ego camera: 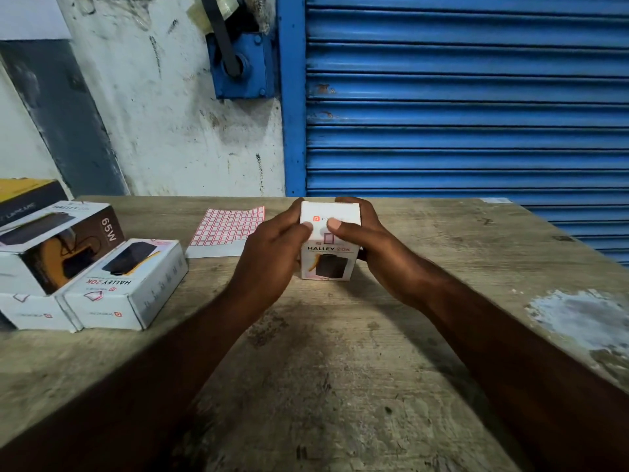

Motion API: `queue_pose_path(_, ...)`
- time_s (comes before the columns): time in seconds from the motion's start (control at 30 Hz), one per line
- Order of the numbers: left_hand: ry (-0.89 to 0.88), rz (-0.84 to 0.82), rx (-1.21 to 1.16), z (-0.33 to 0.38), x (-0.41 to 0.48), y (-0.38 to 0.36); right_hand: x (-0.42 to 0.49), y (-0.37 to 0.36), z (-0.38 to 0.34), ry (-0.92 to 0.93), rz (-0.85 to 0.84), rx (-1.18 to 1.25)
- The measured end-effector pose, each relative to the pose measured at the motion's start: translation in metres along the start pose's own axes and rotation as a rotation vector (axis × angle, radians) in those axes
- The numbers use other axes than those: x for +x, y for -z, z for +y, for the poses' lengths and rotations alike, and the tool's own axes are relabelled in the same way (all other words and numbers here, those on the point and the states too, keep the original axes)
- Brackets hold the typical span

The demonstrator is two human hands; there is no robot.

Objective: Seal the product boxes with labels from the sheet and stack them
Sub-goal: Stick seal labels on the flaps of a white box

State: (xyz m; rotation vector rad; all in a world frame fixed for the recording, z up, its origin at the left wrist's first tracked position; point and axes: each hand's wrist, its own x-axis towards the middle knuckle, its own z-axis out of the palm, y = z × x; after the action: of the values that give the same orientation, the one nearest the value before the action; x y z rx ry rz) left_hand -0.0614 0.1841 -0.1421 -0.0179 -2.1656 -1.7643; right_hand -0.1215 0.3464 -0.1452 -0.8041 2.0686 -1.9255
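**Operator:** Finger state?
**Inspector:** Both thumbs point(308, 225) press side by side on the upper front face of the white product box point(326, 264). The other fingers of each hand curl round the sides and far face. The left hand point(272, 247) grips the left side and the right hand point(369, 243) grips the right side.

**Operator:** Box position?
**Inspector:** Upright, mid-table. Its lower edge is at the wooden table point(340, 369); contact cannot be confirmed. A small red-bordered label point(328, 238) sits on the front face just below the thumbs, above the text "HALLEY 20K".

**Operator:** Label supply?
**Inspector:** The label sheet point(228, 229) lies flat on the table, just left of the left hand and slightly farther away.

**Operator:** Other boxes?
**Inspector:** A group of matching boxes point(129, 284) stands at the near left, well apart from the held box. A box marked "65W" point(58, 247) rests on top of the lower ones. A blue roller shutter point(466, 97) stands beyond the table's far edge
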Motion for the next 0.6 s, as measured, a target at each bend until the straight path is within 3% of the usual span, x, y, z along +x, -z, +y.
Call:
queue_pose_path(0.13, 0.030, 0.035, -0.038, 0.0021, 0.0009, 0.0007, -0.0025, 0.0045, -0.0036, 0.054, -0.014, -0.137)
queue_pose_path(0.33, 0.005, 0.010, 0.025, 0.0045, -0.0013, 0.0002, 0.0014, 0.0028, -0.0014, 0.141, 0.133, -0.329)
queue_pose_path(0.6, -0.011, 0.031, 0.098, 0.0024, -0.0004, 0.0041, 0.0017, 0.0080, -0.0011, 0.086, 0.020, -0.368)
